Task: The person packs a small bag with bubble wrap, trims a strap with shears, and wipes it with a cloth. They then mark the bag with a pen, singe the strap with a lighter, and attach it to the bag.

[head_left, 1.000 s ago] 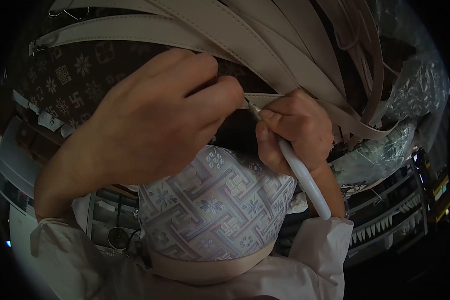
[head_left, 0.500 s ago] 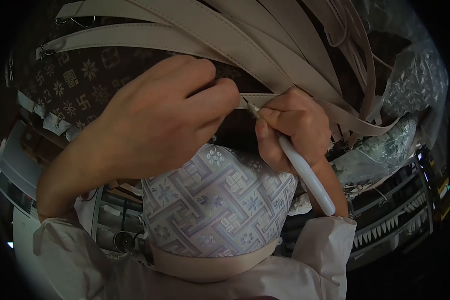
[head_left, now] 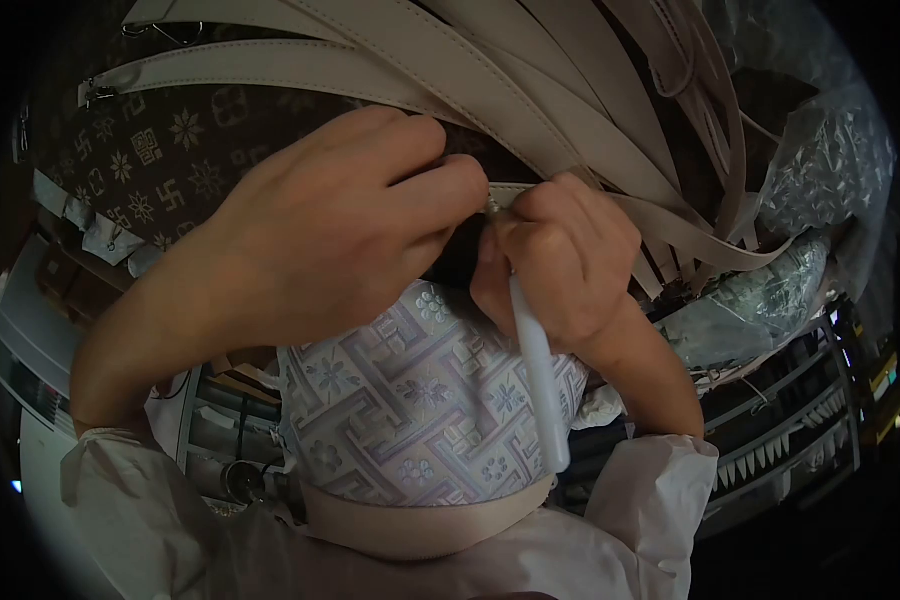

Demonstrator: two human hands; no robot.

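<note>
My right hand [head_left: 565, 262] is closed around a white pen-like tool [head_left: 537, 375], whose handle slants down towards my lap. The tool's metal tip is mostly hidden between my hands. My left hand [head_left: 355, 225] has its fingers closed at a beige stitched strap [head_left: 508, 190], which shows in the small gap between both hands. The strap's end under my left fingers is hidden. More beige stitched straps [head_left: 460, 75] fan out above my hands, and a metal clasp [head_left: 98, 93] sits on one end at the left.
Dark patterned fabric [head_left: 160, 150] lies under the straps. Clear plastic wrapping [head_left: 820, 170] is bunched at the right. A pale patterned cloth [head_left: 420, 400] covers my lap. Grey racks [head_left: 770, 450] stand below on the right.
My right hand has moved left, close against my left fingertips. The tool has swung steeper, its handle end now further left and lower. My left hand has shifted slightly right.
</note>
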